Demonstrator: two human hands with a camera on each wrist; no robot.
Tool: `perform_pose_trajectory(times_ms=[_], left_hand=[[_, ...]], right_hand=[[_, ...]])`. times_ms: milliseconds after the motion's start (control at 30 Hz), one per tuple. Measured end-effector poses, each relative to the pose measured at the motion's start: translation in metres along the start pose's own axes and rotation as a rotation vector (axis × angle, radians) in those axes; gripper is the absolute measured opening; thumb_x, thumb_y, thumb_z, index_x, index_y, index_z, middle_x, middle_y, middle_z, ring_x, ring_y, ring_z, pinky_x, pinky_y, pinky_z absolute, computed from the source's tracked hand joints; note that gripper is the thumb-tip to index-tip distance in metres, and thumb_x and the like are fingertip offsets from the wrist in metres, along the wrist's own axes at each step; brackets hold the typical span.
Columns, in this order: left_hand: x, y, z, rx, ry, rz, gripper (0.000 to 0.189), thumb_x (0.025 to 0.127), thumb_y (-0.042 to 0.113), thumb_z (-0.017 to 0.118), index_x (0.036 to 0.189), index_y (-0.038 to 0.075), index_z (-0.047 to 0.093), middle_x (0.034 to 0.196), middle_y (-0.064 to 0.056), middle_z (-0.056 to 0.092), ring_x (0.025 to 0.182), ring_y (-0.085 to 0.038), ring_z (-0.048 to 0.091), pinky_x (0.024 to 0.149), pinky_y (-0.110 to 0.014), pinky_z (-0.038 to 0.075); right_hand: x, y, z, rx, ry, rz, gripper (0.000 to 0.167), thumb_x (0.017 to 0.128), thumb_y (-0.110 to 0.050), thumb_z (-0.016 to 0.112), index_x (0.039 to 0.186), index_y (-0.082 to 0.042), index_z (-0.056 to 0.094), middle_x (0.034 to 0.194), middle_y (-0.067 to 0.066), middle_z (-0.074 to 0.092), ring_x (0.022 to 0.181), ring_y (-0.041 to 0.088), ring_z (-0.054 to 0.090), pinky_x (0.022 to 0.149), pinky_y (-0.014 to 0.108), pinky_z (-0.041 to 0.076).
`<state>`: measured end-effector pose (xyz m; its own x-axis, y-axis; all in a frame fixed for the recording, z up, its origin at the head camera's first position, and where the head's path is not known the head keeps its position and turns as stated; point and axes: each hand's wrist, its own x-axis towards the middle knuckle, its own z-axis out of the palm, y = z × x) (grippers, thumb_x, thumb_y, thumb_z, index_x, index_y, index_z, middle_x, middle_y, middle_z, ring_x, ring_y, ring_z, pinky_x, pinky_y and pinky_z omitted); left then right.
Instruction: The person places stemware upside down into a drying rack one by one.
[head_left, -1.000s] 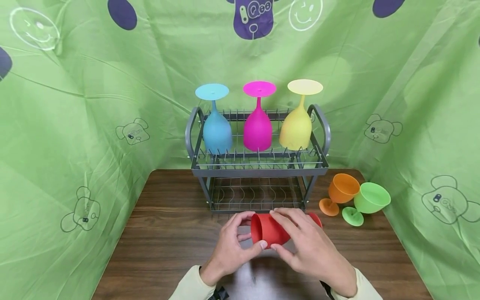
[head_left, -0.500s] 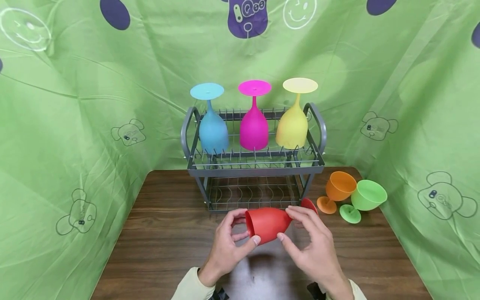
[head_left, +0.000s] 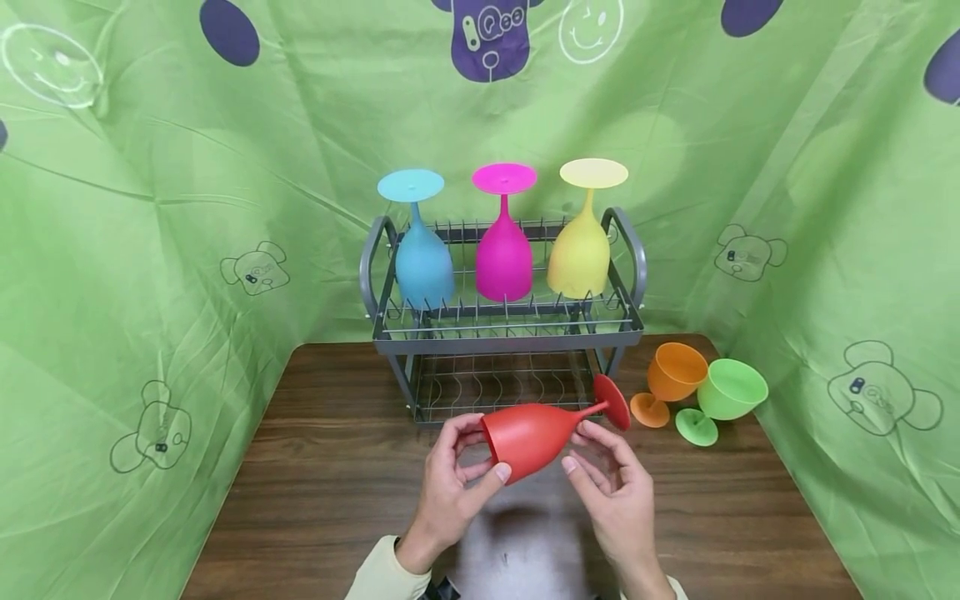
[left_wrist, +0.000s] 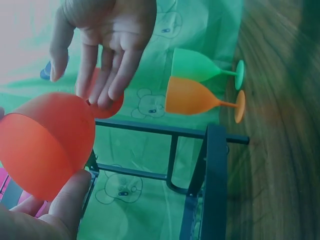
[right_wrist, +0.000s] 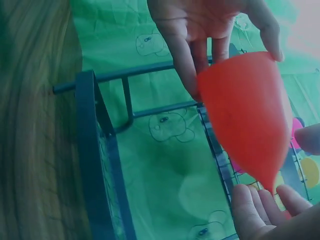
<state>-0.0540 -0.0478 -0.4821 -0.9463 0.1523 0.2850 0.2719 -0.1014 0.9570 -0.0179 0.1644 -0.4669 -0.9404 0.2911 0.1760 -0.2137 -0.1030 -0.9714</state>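
A red plastic goblet [head_left: 531, 437] lies tilted on its side in the air, its mouth toward the left and its round foot [head_left: 612, 402] up to the right. My left hand [head_left: 453, 479] grips the bowl near the rim, thumb on the front and fingers behind. Beside the stem is my right hand [head_left: 618, 492], its fingers reaching under it and its thumb held apart from the goblet. In the right wrist view the stem passes among the right fingertips [right_wrist: 245, 200]; whether they bear any weight I cannot tell.
A two-tier grey dish rack [head_left: 510, 342] stands behind. Upside down on its top tier are a blue goblet [head_left: 424, 267], a magenta goblet [head_left: 504, 262] and a yellow goblet [head_left: 579, 258]. An orange goblet [head_left: 677, 372] and a green goblet [head_left: 731, 390] stand tilted at the right on the wooden table [head_left: 300, 492].
My right hand has slid from the bowl down past the stem, and its thumb has come away. The goblet's foot has risen, and my left hand keeps its hold at the rim.
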Motion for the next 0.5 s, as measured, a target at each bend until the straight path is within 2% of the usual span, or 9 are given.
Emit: perform_pose_trajectory(times_ms=[100,200,300,367,500], left_hand=[[-0.0003,-0.0013,0.0015,-0.049,-0.011,0.01,0.057,0.089,0.002,0.077,0.139,0.005,0.051,0.135,-0.02,0.058,0.118,-0.029,0.065,0.083,-0.04,0.066],[-0.0006,-0.0038,0.003,-0.105,-0.036,0.029,0.055,0.09,-0.002,0.073,0.14,-0.002,0.048,0.133,-0.024,0.055,0.116,-0.028,0.065,0.079,-0.042,0.067],[-0.0013,-0.0055,0.0048,-0.149,-0.065,0.022,0.053,0.092,-0.004,0.069,0.14,-0.005,0.046,0.131,-0.024,0.053,0.117,-0.029,0.063,0.076,-0.042,0.068],[-0.002,-0.0059,0.0061,-0.174,-0.087,0.014,0.053,0.093,-0.003,0.068,0.14,-0.006,0.044,0.131,-0.022,0.053,0.117,-0.026,0.062,0.078,-0.039,0.067],[-0.0032,-0.0088,0.0072,-0.211,-0.127,0.008,0.05,0.096,-0.001,0.063,0.141,-0.008,0.042,0.132,-0.018,0.056,0.117,-0.021,0.062,0.091,-0.031,0.063]], right_hand=[[0.0001,0.0026,0.0029,0.069,0.009,0.039,0.051,0.089,0.017,0.071,0.138,0.009,0.06,0.128,0.011,0.071,0.113,0.018,0.073,0.095,0.028,0.062],[0.0009,0.0046,0.0047,0.192,-0.002,0.064,0.049,0.09,0.02,0.065,0.138,0.012,0.057,0.125,0.01,0.072,0.109,0.017,0.074,0.094,0.027,0.062],[0.0022,0.0057,0.0049,0.317,-0.018,0.098,0.045,0.092,0.022,0.06,0.134,0.009,0.059,0.121,0.008,0.071,0.105,0.016,0.073,0.092,0.027,0.063],[0.0033,0.0063,0.004,0.398,-0.056,0.103,0.042,0.093,0.022,0.057,0.132,0.006,0.06,0.118,0.007,0.069,0.103,0.015,0.072,0.091,0.027,0.063],[0.0051,0.008,0.0016,0.51,-0.152,0.124,0.04,0.097,0.017,0.054,0.133,0.002,0.061,0.119,0.007,0.068,0.106,0.015,0.071,0.09,0.028,0.064]])
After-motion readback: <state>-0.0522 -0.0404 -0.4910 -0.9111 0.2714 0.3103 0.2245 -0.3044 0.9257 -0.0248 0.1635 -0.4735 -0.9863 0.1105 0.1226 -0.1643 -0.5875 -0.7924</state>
